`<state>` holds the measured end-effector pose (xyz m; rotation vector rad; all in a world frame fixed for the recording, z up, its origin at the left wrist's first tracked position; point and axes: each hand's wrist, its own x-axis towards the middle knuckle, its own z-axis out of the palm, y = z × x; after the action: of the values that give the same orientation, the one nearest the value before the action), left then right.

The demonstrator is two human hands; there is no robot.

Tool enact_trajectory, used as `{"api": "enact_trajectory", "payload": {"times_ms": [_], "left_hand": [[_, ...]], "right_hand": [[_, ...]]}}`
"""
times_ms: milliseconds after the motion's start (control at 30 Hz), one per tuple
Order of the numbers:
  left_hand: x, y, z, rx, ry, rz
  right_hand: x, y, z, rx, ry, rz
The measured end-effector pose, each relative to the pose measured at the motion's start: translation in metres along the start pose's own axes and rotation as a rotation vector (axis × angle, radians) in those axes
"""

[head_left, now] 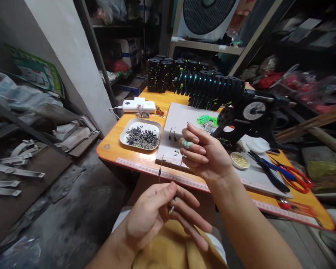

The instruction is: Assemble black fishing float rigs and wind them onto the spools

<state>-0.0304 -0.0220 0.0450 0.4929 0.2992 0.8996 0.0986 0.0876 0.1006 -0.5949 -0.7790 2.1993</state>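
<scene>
A small dark piece [159,172] on a thin strand stands just beyond the left hand [168,213], above the near edge of the orange table [112,144]; the left thumb presses toward the index finger while the other fingers fan out, and I cannot tell whether the strand is pinched there. The right hand [201,149] is held higher and to the right, thumb near the index fingertip and the rest curled; whether it grips anything I cannot tell. That hand and its forearm cover part of a pale board [182,112], where two dark pieces [172,135] lie to the left of the fingers. To the left sits a white tray [125,136] of many small dark pieces, with a white power strip [138,106] beyond it. Bright green strands [206,120] lie past the right hand, and a black machine [254,111] with a row of discs blocks the far right. Nearer on the right are a small dish [240,167] of gold-coloured bits, blue-handled pliers [282,172] and an orange-handled tool [304,185]. Dark spools [165,76] stand at the far side, before a fan [210,31]. The piece by the left hand looks black and slim, thicker in the middle. A ruler strip [190,183] along the near edge and the machine's dial carry marks too small to read
</scene>
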Motion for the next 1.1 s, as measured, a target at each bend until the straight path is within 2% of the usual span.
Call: {"api": "enact_trajectory", "payload": {"times_ms": [267,433,533,700,833,967,1100], "left_hand": [[-0.002,-0.001,-0.001,-0.028,-0.019,-0.026],[-0.002,0.000,-0.001,-0.022,-0.040,-0.017],[0.001,0.005,-0.005,0.124,-0.009,0.026],[0.017,0.020,-0.011,0.490,0.123,0.229],[0.032,0.031,-0.006,0.677,0.192,0.264],[0.041,0.037,-0.001,0.768,0.213,0.276],[0.044,0.038,0.001,0.807,0.252,0.274]], "right_hand": [[0.000,-0.001,0.000,-0.094,0.028,-0.012],[0.000,-0.002,-0.002,-0.078,-0.018,-0.014],[-0.002,-0.003,-0.004,-0.173,-0.010,-0.031],[-0.006,-0.009,-0.006,-0.596,0.097,-0.219],[-0.010,-0.014,-0.002,-0.765,0.083,-0.227],[-0.010,-0.015,0.000,-0.717,0.056,-0.180],[-0.008,-0.012,-0.003,-0.458,0.018,-0.106]]}}
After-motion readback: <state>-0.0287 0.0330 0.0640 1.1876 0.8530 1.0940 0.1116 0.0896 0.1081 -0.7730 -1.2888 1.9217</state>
